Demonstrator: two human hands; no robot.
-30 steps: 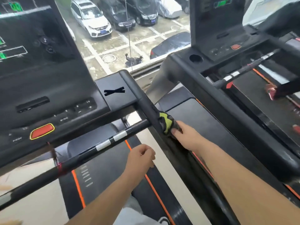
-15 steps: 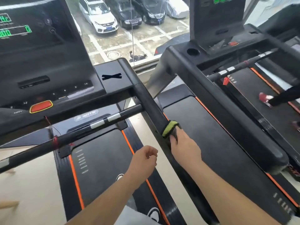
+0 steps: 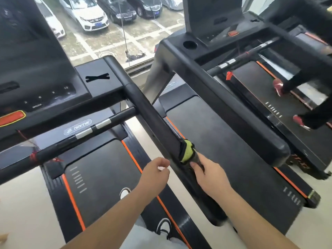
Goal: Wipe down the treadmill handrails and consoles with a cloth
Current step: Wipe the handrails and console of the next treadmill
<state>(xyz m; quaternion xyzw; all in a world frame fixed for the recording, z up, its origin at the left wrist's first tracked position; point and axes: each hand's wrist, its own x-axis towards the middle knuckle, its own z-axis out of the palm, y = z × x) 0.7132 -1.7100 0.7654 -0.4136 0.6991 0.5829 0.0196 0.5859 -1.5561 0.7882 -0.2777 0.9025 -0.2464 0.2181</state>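
A yellow-green and dark cloth [image 3: 187, 150] is wrapped over the black right handrail [image 3: 150, 114] of the treadmill I stand on. My right hand [image 3: 209, 174] presses the cloth against the rail, its fingers closed around it from below. Beside the rail, my left hand [image 3: 155, 172] hovers loosely curled and holds nothing. The treadmill console [image 3: 36, 65] with a red stop button [image 3: 11, 117] is at the upper left. A black crossbar [image 3: 86, 132] with silver bands runs under it.
To the right stands a second treadmill with its own console [image 3: 213, 20] and thick handrail [image 3: 233, 112]. Another person's feet in red shoes [image 3: 277, 87] are on a third belt at the far right. A window ahead looks down on parked cars [image 3: 89, 15].
My right hand has slid the cloth down the handrail toward me, away from the crossbar joint. My left hand stayed beside it, fingers loosening slightly.
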